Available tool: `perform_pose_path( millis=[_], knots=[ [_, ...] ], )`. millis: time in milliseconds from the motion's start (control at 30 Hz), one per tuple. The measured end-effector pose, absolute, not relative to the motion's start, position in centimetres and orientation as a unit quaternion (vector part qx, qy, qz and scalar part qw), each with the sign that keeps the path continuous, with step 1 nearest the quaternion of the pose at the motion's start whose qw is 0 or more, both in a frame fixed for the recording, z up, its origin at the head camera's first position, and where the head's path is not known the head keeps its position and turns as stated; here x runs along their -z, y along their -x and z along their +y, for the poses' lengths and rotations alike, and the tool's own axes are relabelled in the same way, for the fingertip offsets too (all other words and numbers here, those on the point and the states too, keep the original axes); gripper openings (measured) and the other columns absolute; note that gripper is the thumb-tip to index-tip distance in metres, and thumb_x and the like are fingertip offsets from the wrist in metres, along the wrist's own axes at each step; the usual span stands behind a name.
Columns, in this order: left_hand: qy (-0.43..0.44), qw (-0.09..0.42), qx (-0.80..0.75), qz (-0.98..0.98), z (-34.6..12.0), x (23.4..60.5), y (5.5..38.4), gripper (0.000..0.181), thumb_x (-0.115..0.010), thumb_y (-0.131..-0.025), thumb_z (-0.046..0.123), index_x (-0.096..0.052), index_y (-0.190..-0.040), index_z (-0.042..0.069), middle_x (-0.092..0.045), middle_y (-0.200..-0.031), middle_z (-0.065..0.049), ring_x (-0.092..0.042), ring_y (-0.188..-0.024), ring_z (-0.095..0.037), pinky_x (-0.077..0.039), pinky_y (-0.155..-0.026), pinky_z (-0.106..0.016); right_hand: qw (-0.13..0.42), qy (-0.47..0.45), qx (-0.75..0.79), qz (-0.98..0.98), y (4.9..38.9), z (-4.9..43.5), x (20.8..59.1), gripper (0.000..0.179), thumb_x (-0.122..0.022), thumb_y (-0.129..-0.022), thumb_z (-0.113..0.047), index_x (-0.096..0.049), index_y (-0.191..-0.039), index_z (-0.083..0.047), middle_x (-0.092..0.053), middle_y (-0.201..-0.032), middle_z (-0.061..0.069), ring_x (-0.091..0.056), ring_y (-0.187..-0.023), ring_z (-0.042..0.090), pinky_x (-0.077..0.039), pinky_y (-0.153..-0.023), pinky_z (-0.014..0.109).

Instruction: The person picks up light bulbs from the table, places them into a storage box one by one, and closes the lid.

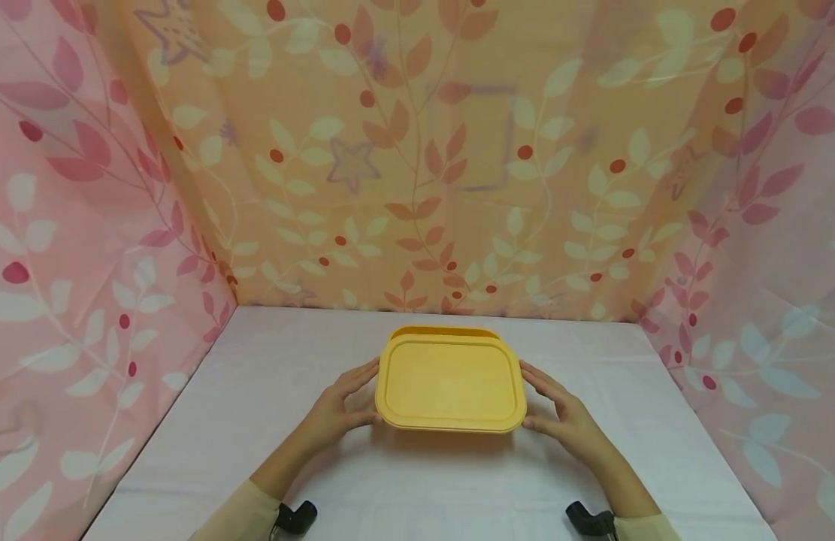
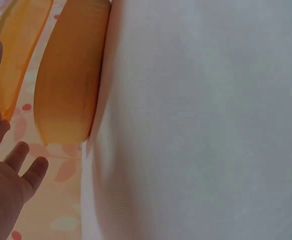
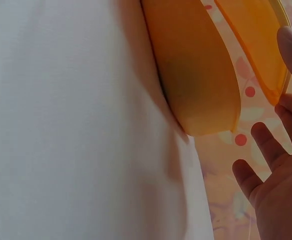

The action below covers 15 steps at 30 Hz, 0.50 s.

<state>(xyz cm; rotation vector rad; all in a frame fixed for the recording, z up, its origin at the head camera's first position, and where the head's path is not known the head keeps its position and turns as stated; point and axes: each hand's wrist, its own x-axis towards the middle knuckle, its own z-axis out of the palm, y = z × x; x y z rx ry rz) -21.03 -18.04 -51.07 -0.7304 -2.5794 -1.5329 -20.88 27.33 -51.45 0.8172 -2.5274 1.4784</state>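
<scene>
A yellow rectangular lid (image 1: 451, 383) is held level between both hands, over a yellow plastic container (image 1: 444, 330) whose far rim shows behind it. My left hand (image 1: 331, 413) grips the lid's left edge with thumb and fingertips. On the opposite edge, my right hand (image 1: 571, 424) pinches it the same way. The left wrist view shows a gap between the raised lid (image 2: 23, 45) and the container (image 2: 73, 75), which stands on the table. From the right wrist, the lid (image 3: 258, 45) also hangs apart from the container (image 3: 196, 75). The container's inside is hidden.
A white cloth covers the table (image 1: 417, 488). Patterned fabric walls enclose it: an orange one (image 1: 417, 150) at the back, pink ones at the left (image 1: 58, 248) and right (image 1: 762, 248). Black devices (image 1: 297, 518) sit at both wrists.
</scene>
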Motion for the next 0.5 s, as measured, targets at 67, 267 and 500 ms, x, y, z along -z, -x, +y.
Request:
perform_pose_path(
  millis=[67, 267, 500],
  knots=[
    [0.232, 0.022, 0.494, -0.838, -18.0, 51.1, 21.5, 0.092, -0.091, -0.076, 0.026, -0.045, -0.156, 0.029, -0.038, -0.164, 0.011, -0.031, -0.153, -0.028, -0.027, -0.122, -0.063, 0.046, -0.266, -0.485, -0.832, 21.3, 27.4, 51.3, 0.081, -0.083, -0.087, -0.014, -0.043, -0.157, -0.019, -0.035, -0.166, 0.001, -0.025, -0.154, 0.006, -0.029, -0.11, 0.006],
    [0.221, 0.008, 0.483, -0.847, -18.0, 51.1, 22.9, 0.092, -0.09, -0.076, 0.035, -0.045, -0.156, 0.031, -0.038, -0.163, 0.012, -0.03, -0.153, -0.028, -0.026, -0.122, -0.063, 0.03, -0.253, -0.486, -0.836, 22.2, 27.4, 51.1, 0.081, -0.083, -0.087, -0.019, -0.044, -0.157, -0.021, -0.035, -0.166, -0.002, -0.025, -0.153, 0.003, -0.028, -0.11, 0.005],
    [0.213, 0.001, 0.479, -0.852, -17.9, 51.4, 24.1, 0.093, -0.09, -0.076, 0.03, -0.044, -0.156, 0.029, -0.038, -0.164, 0.01, -0.031, -0.153, -0.028, -0.026, -0.122, -0.063, 0.015, -0.236, -0.481, -0.844, 23.4, 27.3, 51.4, 0.082, -0.084, -0.086, -0.026, -0.043, -0.158, -0.024, -0.035, -0.166, -0.005, -0.026, -0.153, 0.006, -0.028, -0.11, 0.006]
  ],
)
